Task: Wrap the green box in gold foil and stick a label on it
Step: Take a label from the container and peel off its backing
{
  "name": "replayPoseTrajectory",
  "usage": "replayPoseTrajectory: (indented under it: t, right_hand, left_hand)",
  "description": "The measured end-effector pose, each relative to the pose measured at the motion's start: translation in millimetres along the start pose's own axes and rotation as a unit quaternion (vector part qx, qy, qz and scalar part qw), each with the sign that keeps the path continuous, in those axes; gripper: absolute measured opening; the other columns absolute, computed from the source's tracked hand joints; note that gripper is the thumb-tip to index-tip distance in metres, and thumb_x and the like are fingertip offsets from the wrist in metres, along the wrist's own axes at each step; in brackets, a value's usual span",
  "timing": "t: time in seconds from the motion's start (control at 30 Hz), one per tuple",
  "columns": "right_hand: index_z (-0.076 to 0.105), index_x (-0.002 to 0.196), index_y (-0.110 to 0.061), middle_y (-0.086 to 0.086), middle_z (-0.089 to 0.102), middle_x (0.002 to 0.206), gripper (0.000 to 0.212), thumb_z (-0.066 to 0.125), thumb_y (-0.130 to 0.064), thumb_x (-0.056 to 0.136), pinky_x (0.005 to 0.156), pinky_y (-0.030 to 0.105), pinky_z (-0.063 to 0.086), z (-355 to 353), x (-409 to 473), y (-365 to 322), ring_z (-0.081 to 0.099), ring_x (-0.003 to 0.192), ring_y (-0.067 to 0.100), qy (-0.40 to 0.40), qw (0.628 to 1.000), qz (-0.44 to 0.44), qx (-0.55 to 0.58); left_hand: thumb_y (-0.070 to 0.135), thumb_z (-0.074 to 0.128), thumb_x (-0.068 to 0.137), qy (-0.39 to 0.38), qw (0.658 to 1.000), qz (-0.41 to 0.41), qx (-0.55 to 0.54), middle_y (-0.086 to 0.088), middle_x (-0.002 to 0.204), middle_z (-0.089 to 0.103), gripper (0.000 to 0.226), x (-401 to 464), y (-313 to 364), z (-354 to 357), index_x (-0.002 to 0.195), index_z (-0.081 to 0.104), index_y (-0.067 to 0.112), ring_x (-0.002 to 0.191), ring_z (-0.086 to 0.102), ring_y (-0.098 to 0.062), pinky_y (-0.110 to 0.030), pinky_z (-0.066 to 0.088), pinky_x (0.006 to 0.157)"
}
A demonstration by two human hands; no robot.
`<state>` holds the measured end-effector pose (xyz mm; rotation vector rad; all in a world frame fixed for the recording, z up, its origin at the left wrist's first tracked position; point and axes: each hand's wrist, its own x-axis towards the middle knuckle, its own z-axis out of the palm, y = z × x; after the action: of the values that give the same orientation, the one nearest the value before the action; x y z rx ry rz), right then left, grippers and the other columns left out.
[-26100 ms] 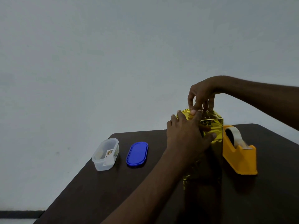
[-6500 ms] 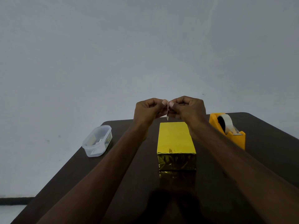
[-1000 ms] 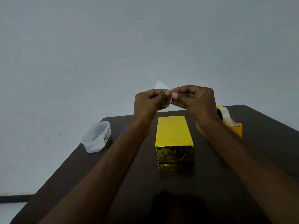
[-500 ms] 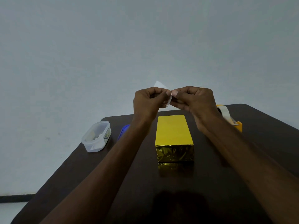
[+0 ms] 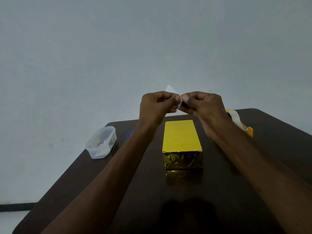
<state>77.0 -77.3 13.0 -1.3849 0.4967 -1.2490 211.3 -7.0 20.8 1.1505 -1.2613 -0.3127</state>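
The box wrapped in gold foil (image 5: 182,137) lies flat in the middle of the dark table (image 5: 219,191), its crinkled end facing me. Above its far end, my left hand (image 5: 156,105) and my right hand (image 5: 201,103) meet at the fingertips and pinch a small white label (image 5: 171,90) between thumbs and forefingers. A corner of the label sticks up behind the fingers; the rest is hidden by them. No green of the box shows.
A clear plastic tub (image 5: 101,142) with paper pieces inside stands at the table's left edge. Its blue lid (image 5: 129,133) peeks out behind my left forearm. An orange tape dispenser (image 5: 239,123) sits at the right, partly behind my right arm.
Both hands have stayed together above the box, working the label between the fingertips; they shifted only slightly. The box has not moved.
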Motion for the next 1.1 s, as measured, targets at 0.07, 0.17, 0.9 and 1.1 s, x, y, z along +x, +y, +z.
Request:
replayPoseTrajectory:
  t: [0.07, 0.17, 0.9, 1.1]
  right_hand:
    - [0.07, 0.104, 0.006, 0.021, 0.072, 0.101, 0.018, 0.064, -0.004, 0.091, 0.086, 0.039, 0.06, 1, -1, 0, 0.074, 0.088, 0.029, 0.005, 1.0, -0.003, -0.007]
    - [0.07, 0.104, 0.006, 0.019, 0.073, 0.098, 0.017, 0.064, -0.005, 0.092, 0.082, 0.037, 0.06, 4, -2, 0, 0.074, 0.084, 0.027, 0.012, 1.0, -0.009, -0.023]
    - [0.074, 0.093, -0.005, 0.004, 0.069, 0.074, 0.014, 0.061, -0.002, 0.09, 0.072, 0.044, 0.062, -11, 12, 26, 0.068, 0.057, 0.023, 0.125, 0.979, -0.023, -0.161]
    - [0.073, 0.091, 0.001, 0.012, 0.068, 0.07, 0.014, 0.059, -0.001, 0.089, 0.06, 0.03, 0.061, -14, 7, 29, 0.067, 0.053, 0.02, 0.113, 0.986, 0.005, -0.122]
  left_hand:
    - [0.014, 0.07, 0.089, 0.002, 1.0, -0.01, -0.001, -0.012, 0.079, 0.073, 0.016, 0, 1, 0, 0.096, 0.075, 0.001, 0.071, 0.068, -0.017, -0.027, 0.057, 0.069]
    - [0.011, 0.069, 0.088, 0.016, 0.999, -0.034, 0.005, -0.015, 0.077, 0.073, 0.012, 0, 4, 1, 0.091, 0.075, 0.002, 0.071, 0.068, -0.019, -0.025, 0.055, 0.064]
    - [0.002, 0.061, 0.088, 0.164, 0.971, -0.133, 0.111, -0.004, 0.07, 0.07, 0.014, -17, -32, -61, 0.09, 0.073, 0.01, 0.062, 0.066, -0.011, -0.023, 0.058, 0.062]
    - [0.005, 0.062, 0.09, 0.207, 0.949, -0.19, 0.143, -0.009, 0.067, 0.071, 0.013, -37, -58, -70, 0.09, 0.074, 0.008, 0.057, 0.068, -0.013, -0.029, 0.061, 0.067]
